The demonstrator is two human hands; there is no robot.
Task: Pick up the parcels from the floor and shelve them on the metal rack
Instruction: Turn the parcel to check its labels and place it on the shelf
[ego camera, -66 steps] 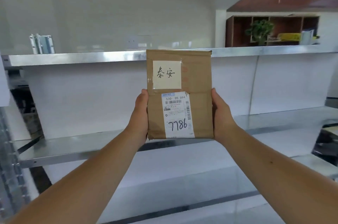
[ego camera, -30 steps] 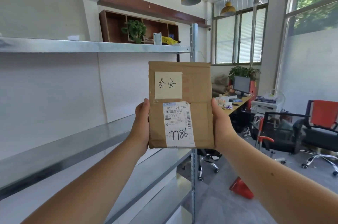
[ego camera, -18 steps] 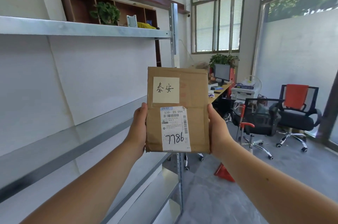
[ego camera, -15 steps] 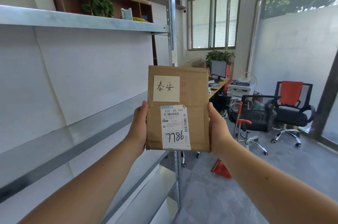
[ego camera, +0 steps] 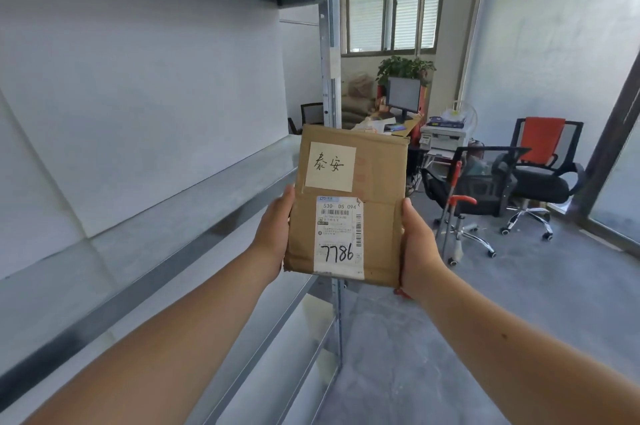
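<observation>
A flat brown cardboard parcel [ego camera: 377, 182] stands upright in front of me, with a cream handwritten note and a white shipping label marked 7786. My left hand [ego camera: 275, 227] grips its left edge and my right hand [ego camera: 417, 244] grips its right edge. The metal rack [ego camera: 194, 202] runs along my left, its bare shelves stacked at several heights. The parcel is held in the air at the rack's right end, just in front of its upright post [ego camera: 329, 43].
Right of the rack lies open grey floor [ego camera: 519, 303]. Farther back stand two black office chairs [ego camera: 478, 182], one with an orange back [ego camera: 540, 144], a desk with a monitor [ego camera: 403, 95], a printer [ego camera: 446, 137] and a potted plant [ego camera: 405, 67].
My view has swung right along the rack and tilted down; the post and the office room have come into sight. Both hands hold the parcel the same way, now lower in the frame.
</observation>
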